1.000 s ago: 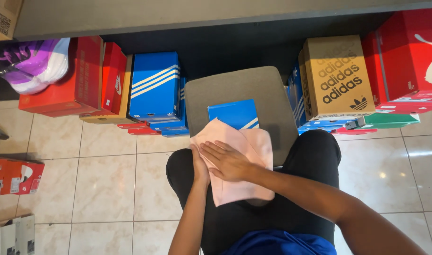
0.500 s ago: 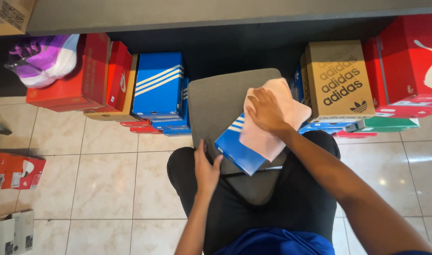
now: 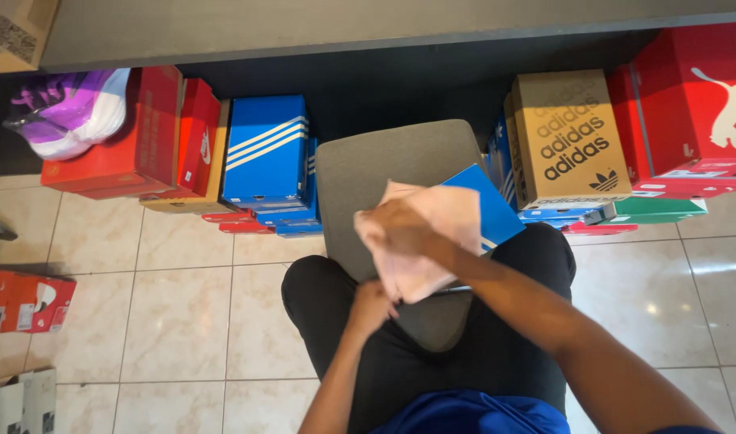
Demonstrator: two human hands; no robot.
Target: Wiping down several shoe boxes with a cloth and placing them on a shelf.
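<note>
- Head view, landmark: the grey padded rectangular stool (image 3: pixel 400 161) stands on the tiled floor directly ahead of the seated person's knees, its near end overlapping the lap.
- Head view, right hand (image 3: pixel 400 233): palm down over the near right part of the stool, pressing a pale pink soft cloth (image 3: pixel 444 221) against a flat blue cardboard box lid (image 3: pixel 484 201). The grip is closed around a bunch of the cloth, with the fingers wrapped over it. Judged from the flat palm, the cloth is held this way to keep broad contact with the lid surface.
- Head view, left hand (image 3: pixel 369 307): at the near edge of the stool, below the cloth. The fingers curl around the lower edge of the lid or the stool; which one cannot be told. The grip is narrow and clamped, apparently to brace the work against the push of the right hand.
- Head view, blue lid: tilted, with its far right corner projecting beyond the right side of the stool.
- Head view, left of the stool: an upright blue cardboard shoebox with white stripes (image 3: pixel 265 149), then red cardboard shoeboxes (image 3: pixel 143 128), the farthest bearing a purple and white shoe (image 3: pixel 66 112).
- Head view, right of the stool: a tan cardboard shoebox (image 3: pixel 569 137) and a red shoebox (image 3: pixel 697 96), stacked on flatter boxes.
- Head view, beyond the stool: a dark recess beneath a grey counter (image 3: pixel 344 28).
</note>
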